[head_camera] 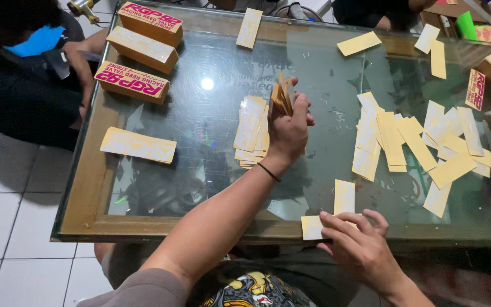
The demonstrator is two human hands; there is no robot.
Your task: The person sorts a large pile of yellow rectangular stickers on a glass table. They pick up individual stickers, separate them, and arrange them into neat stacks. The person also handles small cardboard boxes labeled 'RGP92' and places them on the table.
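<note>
Glass-topped table [143, 224] strewn with flat yellow card strips.
Near edge: right hand [359, 247] pinning one strip [312, 227], fingers spread, as if to slide it free. Farther in: left hand [288, 128] clenched round a fanned bundle of strips [282, 98], beside a loose pile [251, 131]; beyond, assembled boxes [143, 48].

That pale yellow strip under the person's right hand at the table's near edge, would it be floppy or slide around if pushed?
The strip looks thin and flat like card, so probably light and bendy. It lies on the smooth glass table, so it would likely slide easily. The right hand presses fingertips on it, perhaps to drag it over the edge for lifting.
</note>
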